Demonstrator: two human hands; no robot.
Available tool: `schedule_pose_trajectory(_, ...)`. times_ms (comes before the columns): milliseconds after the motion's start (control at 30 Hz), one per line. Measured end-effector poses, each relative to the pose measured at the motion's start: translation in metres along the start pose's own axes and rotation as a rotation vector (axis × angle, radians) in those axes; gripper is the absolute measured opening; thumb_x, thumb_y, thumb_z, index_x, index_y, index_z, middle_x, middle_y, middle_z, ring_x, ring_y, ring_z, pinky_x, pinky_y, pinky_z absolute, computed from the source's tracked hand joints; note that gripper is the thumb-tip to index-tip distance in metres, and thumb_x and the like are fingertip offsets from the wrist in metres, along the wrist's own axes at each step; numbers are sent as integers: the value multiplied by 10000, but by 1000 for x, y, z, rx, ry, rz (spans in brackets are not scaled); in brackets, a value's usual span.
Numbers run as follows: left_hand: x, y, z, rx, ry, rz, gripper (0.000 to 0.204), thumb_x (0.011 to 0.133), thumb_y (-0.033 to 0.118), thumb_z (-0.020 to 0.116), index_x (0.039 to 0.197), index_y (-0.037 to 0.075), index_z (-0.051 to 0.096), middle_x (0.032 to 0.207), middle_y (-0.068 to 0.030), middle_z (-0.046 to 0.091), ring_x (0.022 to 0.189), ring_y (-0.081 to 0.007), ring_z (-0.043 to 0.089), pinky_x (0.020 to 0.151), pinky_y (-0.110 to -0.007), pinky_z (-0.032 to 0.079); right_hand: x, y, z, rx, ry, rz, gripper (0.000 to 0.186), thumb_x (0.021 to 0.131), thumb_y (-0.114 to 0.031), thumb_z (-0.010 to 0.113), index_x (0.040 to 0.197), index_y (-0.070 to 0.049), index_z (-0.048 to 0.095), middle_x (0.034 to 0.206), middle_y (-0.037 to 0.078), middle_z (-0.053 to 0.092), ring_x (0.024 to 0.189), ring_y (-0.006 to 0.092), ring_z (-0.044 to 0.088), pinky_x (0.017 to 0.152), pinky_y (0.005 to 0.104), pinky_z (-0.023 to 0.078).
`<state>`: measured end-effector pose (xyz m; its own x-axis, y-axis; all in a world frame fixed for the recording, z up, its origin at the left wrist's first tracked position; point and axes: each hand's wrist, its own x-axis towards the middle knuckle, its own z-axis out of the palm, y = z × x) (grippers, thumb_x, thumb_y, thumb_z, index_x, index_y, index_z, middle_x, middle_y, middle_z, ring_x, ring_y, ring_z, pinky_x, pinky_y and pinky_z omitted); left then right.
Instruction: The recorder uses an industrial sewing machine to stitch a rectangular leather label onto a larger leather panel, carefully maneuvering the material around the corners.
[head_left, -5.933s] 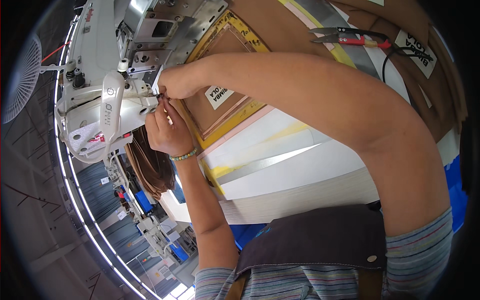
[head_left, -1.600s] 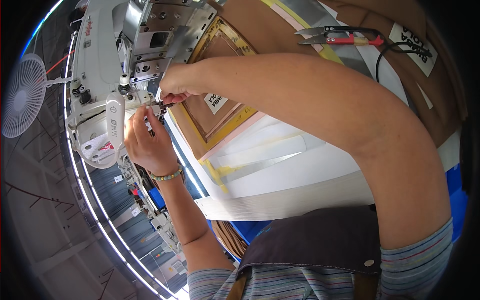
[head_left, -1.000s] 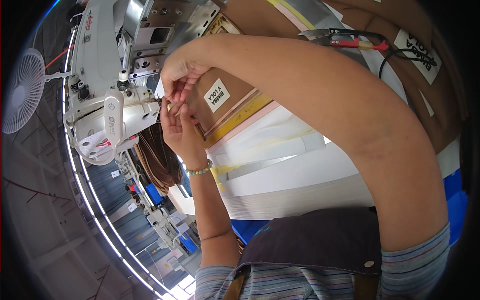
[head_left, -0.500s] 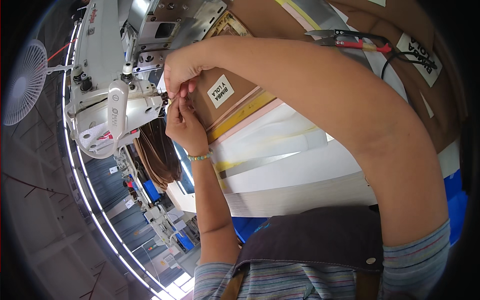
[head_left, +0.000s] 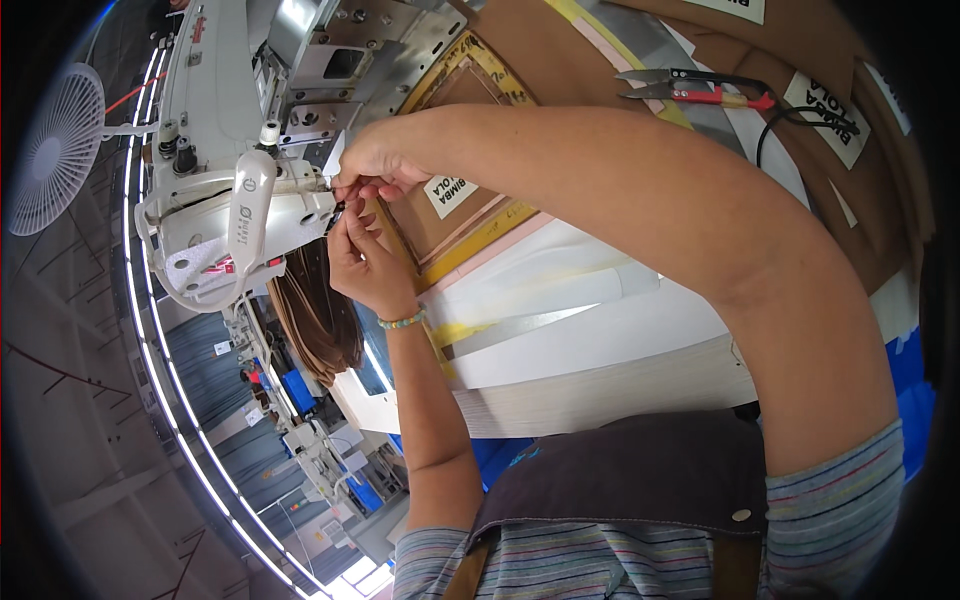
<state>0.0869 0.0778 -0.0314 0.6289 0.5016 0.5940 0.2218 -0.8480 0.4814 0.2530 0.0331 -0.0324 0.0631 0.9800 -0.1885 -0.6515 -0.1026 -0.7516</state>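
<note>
My right hand (head_left: 385, 165) reaches across to the needle end of a white sewing machine (head_left: 190, 225). Its thumb and fingertips are pinched together there. Just below, my left hand (head_left: 370, 270), with a beaded bracelet on the wrist, also has its fingertips closed, almost touching the right ones. Anything between the fingertips is too small to make out. Under and beside the hands lies a yellow-edged template frame (head_left: 478, 243) around a brown panel (head_left: 466, 90). A white printed label (head_left: 452, 194) sits on that panel, partly covered by my right forearm.
Thread snips (head_left: 700, 88) with red and black handles lie at the upper right, by a black cord (head_left: 768, 135) and brown labelled pieces (head_left: 740, 55). White sheets (head_left: 600, 320) cover the near table. A bundle of brown strips (head_left: 312, 315) hangs at the machine; a white fan (head_left: 60, 150) stands left.
The view has shifted slightly, and more of the yellow-edged frame shows beyond my right forearm. Both hands stay at the needle end, fingertips still together, with the right wrist and forearm lower in the picture.
</note>
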Motion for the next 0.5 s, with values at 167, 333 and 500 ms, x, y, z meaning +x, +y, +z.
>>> schedule_pose_trajectory(167,0,-5,3,-91,159,-15,200,1019,105,627,1082,-51,734,968,-105,752,787,-142,709,670,-251,573,3,-1,4,27,108,3,145,978,-209,671,928,-94,743,822,-34,651,672,48,514,538,219,386)
schedule_pose_trajectory(333,-1,-6,0,-158,156,-84,187,1011,95,641,1068,-61,727,920,-104,744,777,-131,703,691,-249,580,8,0,4,60,107,14,150,976,-200,663,968,-75,745,834,-30,651,670,52,507,548,226,391)
schedule_pose_trajectory(500,-2,-6,-5,-359,173,-266,172,1006,90,655,1048,-66,712,905,-115,735,778,-131,697,726,-249,588,13,0,-5,43,0,40,143,962,-172,660,1008,-66,745,841,-29,656,670,54,506,567,233,404)
